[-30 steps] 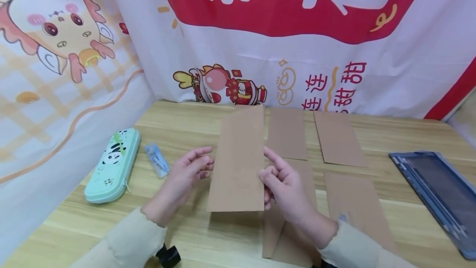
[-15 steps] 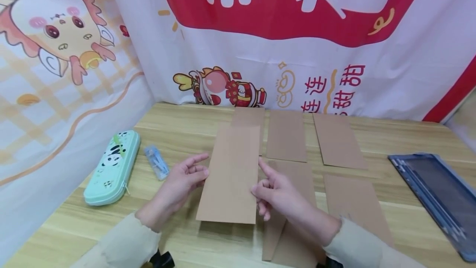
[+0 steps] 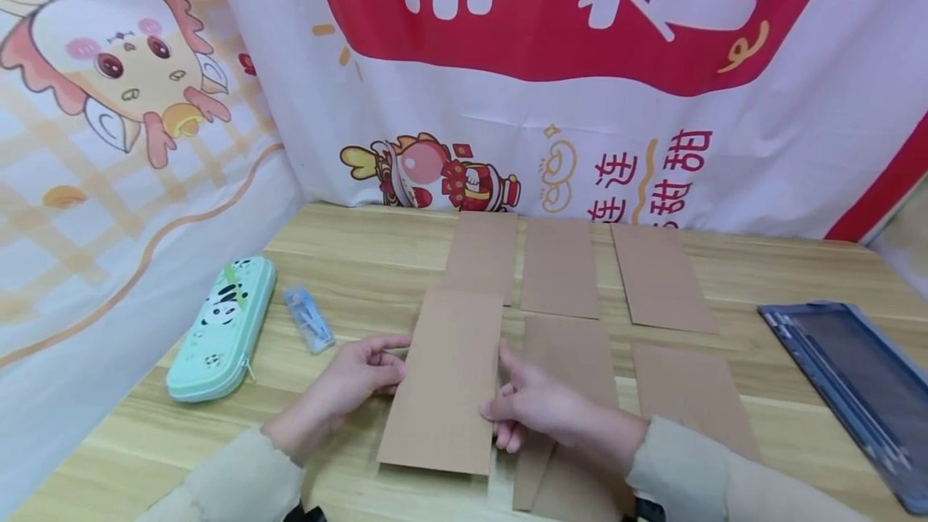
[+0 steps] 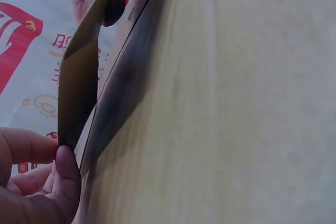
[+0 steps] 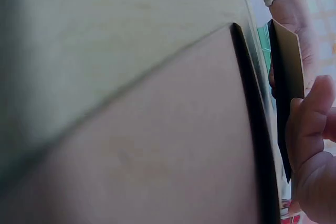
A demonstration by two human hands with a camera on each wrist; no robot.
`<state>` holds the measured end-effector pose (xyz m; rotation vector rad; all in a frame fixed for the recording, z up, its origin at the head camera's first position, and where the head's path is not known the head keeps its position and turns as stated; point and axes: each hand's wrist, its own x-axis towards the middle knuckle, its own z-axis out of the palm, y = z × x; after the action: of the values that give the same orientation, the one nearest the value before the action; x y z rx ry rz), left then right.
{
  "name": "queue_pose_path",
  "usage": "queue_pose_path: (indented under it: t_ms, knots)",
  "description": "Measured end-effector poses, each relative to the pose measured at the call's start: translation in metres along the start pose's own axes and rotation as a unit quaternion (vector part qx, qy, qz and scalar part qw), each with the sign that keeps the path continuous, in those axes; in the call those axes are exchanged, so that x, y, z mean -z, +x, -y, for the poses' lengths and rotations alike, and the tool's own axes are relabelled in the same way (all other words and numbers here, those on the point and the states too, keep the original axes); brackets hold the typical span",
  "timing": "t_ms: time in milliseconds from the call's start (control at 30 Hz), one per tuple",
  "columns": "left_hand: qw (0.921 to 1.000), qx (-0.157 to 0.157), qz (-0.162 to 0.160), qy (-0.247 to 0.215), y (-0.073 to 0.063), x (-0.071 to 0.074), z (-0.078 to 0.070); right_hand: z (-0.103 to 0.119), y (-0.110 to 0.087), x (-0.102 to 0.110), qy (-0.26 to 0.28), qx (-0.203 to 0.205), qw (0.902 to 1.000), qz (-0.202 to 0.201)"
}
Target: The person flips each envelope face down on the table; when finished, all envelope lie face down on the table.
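A brown rectangular piece of kraft paper is held just above the table, its near edge raised. My left hand pinches its left edge; in the left wrist view, thumb and forefinger meet on the edge and the piece looks slightly bent. My right hand holds the right edge, thumb on top and index finger stretched along the side. Right of it lies a similar brown piece, partly hidden by the right hand, with diagonal lines near its lower end. Another brown piece lies just beyond the held one.
More brown pieces lie at the back, back right and right. A mint panda pencil case and a small clear-and-blue packet sit left. A dark blue pouch lies far right. A printed cloth hangs behind.
Both hands have brought the brown piece down and toward me, tilting it flatter and uncovering the piece behind. The left hand, earlier at its side with loose fingers, now pinches the left edge.
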<state>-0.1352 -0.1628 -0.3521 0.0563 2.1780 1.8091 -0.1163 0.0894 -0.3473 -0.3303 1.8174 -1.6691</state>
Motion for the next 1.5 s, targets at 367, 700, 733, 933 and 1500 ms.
queue_pose_path:
  t_ms: [367, 700, 733, 933, 1500]
  knots:
    - [0.9969, 0.029, -0.008, 0.072, 0.007, -0.003, -0.001, -0.006, 0.005, 0.000, 0.003, -0.035, 0.9994, -0.001]
    - [0.9906, 0.029, -0.004, 0.134, 0.008, -0.006, -0.001, -0.005, 0.004, 0.000, -0.031, -0.064, 0.9974, -0.013]
    - [0.9898, 0.028, -0.002, 0.139, 0.008, -0.006, -0.002, -0.005, 0.004, -0.001, -0.033, -0.066, 0.9971, -0.017]
    - [0.9872, 0.023, 0.001, 0.158, 0.007, -0.007, -0.005, -0.004, 0.005, -0.003, -0.045, -0.075, 0.9956, -0.033]
    - [0.9653, -0.007, 0.018, 0.261, 0.006, -0.005, -0.020, 0.002, 0.000, -0.001, -0.038, -0.044, 0.9975, -0.039]
